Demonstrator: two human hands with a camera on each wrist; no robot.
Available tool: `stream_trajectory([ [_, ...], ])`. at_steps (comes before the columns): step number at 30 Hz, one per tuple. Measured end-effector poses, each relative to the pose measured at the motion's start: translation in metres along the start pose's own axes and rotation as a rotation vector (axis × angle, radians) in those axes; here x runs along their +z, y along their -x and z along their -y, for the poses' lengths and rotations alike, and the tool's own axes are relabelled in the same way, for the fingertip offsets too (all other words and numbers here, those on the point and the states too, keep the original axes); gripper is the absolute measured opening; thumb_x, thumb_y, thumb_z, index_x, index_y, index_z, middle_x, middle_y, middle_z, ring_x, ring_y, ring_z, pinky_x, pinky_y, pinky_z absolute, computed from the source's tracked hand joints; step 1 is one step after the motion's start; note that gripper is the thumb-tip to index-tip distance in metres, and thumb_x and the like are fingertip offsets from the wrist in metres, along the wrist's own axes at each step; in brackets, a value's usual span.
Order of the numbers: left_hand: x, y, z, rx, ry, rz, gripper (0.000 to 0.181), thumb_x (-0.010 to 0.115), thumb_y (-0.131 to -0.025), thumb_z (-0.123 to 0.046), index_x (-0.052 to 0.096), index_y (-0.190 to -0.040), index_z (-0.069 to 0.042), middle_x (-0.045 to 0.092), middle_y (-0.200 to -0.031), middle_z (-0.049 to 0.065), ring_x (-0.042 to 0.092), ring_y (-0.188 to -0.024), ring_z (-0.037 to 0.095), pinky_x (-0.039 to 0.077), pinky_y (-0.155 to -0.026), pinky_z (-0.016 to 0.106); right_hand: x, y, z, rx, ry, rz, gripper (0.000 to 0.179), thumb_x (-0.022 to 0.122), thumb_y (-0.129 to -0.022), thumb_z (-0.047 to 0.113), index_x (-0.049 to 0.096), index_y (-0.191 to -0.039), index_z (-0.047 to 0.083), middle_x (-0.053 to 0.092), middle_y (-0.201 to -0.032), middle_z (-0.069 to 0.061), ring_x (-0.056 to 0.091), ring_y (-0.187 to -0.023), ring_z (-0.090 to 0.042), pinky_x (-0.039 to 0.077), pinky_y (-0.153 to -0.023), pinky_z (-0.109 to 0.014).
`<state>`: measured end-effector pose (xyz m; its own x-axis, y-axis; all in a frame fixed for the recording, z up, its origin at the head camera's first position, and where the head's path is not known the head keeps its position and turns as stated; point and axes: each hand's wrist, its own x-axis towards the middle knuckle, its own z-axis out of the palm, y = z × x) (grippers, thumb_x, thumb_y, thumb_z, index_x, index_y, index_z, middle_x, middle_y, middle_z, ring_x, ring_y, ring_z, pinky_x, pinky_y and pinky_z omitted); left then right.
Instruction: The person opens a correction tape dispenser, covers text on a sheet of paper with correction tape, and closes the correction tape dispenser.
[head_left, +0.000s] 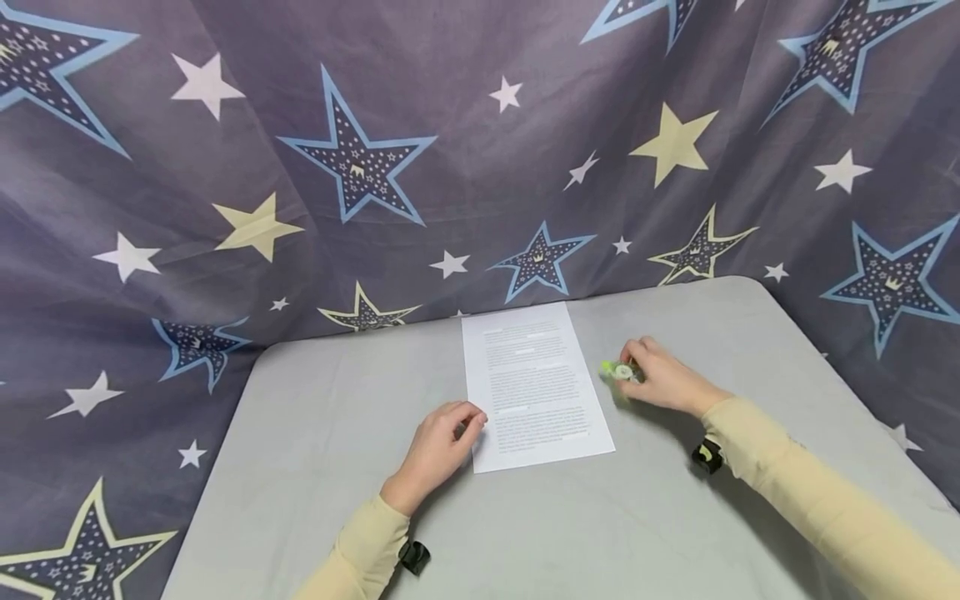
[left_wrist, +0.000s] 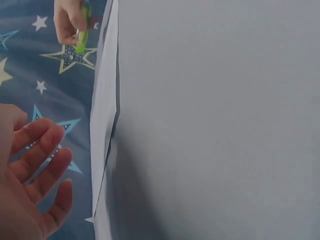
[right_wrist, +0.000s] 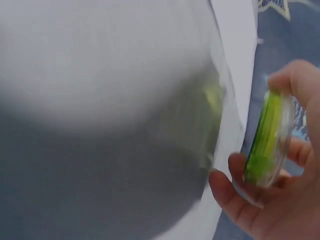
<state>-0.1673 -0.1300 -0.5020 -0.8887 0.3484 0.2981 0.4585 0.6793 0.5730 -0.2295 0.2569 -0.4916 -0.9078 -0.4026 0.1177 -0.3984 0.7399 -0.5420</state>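
Note:
My right hand [head_left: 667, 379] pinches a green, see-through correction tape dispenser [head_left: 622, 372] by its ends, just above the table on the right of the paper. In the right wrist view the dispenser [right_wrist: 267, 142] is seen edge-on, with its bright green side toward the table. A printed white sheet of paper [head_left: 532, 400] lies flat; a few of its lines carry short white strips. My left hand [head_left: 438, 446] is by the sheet's lower left edge, fingers loosely bent and holding nothing. Whether its fingertips touch the paper, I cannot tell.
The grey table [head_left: 322, 467] has rounded far corners. Right behind it hangs a dark curtain [head_left: 450, 125] with a star print. Black straps [head_left: 414, 556] are worn at both wrists, over beige sleeves [head_left: 825, 500].

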Motion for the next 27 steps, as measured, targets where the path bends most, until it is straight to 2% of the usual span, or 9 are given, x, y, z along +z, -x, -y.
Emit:
stream_trajectory([
  [3, 0.001, 0.002, 0.002, 0.015, -0.027, -0.018, 0.013, 0.066, -0.102, -0.017, 0.075, -0.094, -0.012, 0.070, -0.088, -0.007, 0.056, -0.078, 0.010, 0.047, -0.070, 0.030, -0.002, -0.011, -0.009, 0.113, 0.037, -0.027, 0.033, 0.075, -0.088, 0.021, 0.057, -0.107, 0.000, 0.055, -0.100, -0.017, 0.058, -0.082, -0.029, 0.056, -0.074, -0.049],
  [6, 0.002, 0.004, 0.004, 0.031, -0.049, -0.029, 0.012, 0.067, -0.101, -0.016, 0.075, -0.093, -0.012, 0.071, -0.088, -0.006, 0.056, -0.077, 0.010, 0.046, -0.069, 0.031, -0.002, -0.020, -0.015, 0.208, 0.075, -0.056, 0.033, 0.071, -0.090, 0.022, 0.053, -0.104, -0.002, 0.053, -0.096, -0.019, 0.056, -0.080, -0.032, 0.054, -0.074, -0.052],
  [9, 0.005, 0.005, 0.005, 0.047, -0.060, -0.037, 0.010, 0.068, -0.100, -0.015, 0.075, -0.094, -0.012, 0.071, -0.087, -0.006, 0.057, -0.077, 0.010, 0.047, -0.069, 0.031, -0.001, -0.028, -0.020, 0.262, 0.118, -0.091, 0.034, 0.068, -0.090, 0.024, 0.050, -0.097, -0.003, 0.051, -0.092, -0.022, 0.055, -0.077, -0.036, 0.052, -0.074, -0.056],
  [12, 0.007, 0.004, 0.006, 0.055, -0.063, -0.046, 0.008, 0.068, -0.100, -0.014, 0.075, -0.096, -0.012, 0.070, -0.088, -0.005, 0.058, -0.077, 0.009, 0.049, -0.069, 0.030, -0.002, -0.036, -0.027, 0.303, 0.152, -0.107, 0.038, 0.066, -0.090, 0.024, 0.049, -0.099, -0.009, 0.052, -0.093, -0.028, 0.059, -0.079, -0.045, 0.052, -0.077, -0.060],
  [16, 0.009, -0.001, 0.006, 0.059, -0.065, -0.049, 0.008, 0.067, -0.101, -0.014, 0.074, -0.099, -0.011, 0.070, -0.088, -0.005, 0.060, -0.078, 0.009, 0.050, -0.070, 0.030, -0.002, -0.043, -0.037, 0.346, 0.187, -0.109, 0.050, 0.065, -0.092, 0.027, 0.048, -0.108, -0.017, 0.053, -0.100, -0.036, 0.061, -0.089, -0.055, 0.051, -0.082, -0.064],
  [20, 0.009, -0.001, 0.005, 0.041, -0.068, -0.037, 0.006, 0.068, -0.100, -0.013, 0.074, -0.099, -0.012, 0.069, -0.088, -0.006, 0.061, -0.079, 0.009, 0.051, -0.072, 0.031, 0.004, -0.038, -0.043, 0.344, 0.207, -0.133, 0.056, 0.068, -0.096, 0.035, 0.048, -0.105, -0.017, 0.053, -0.098, -0.039, 0.062, -0.088, -0.057, 0.052, -0.080, -0.064],
  [24, 0.010, 0.002, 0.007, 0.000, -0.092, -0.033, 0.005, 0.068, -0.099, -0.012, 0.073, -0.098, -0.013, 0.065, -0.084, -0.008, 0.058, -0.076, 0.008, 0.050, -0.070, 0.029, 0.009, -0.030, -0.040, 0.337, 0.208, -0.216, 0.061, 0.061, -0.102, 0.045, 0.048, -0.101, -0.015, 0.053, -0.094, -0.039, 0.058, -0.088, -0.059, 0.048, -0.079, -0.065],
  [27, 0.010, 0.004, 0.010, -0.020, -0.119, -0.045, 0.006, 0.068, -0.099, -0.012, 0.073, -0.099, -0.013, 0.062, -0.083, -0.009, 0.056, -0.074, 0.008, 0.048, -0.067, 0.027, 0.008, -0.022, -0.031, 0.316, 0.196, -0.306, 0.057, 0.053, -0.106, 0.043, 0.051, -0.103, -0.015, 0.053, -0.096, -0.038, 0.054, -0.092, -0.059, 0.044, -0.081, -0.065],
])
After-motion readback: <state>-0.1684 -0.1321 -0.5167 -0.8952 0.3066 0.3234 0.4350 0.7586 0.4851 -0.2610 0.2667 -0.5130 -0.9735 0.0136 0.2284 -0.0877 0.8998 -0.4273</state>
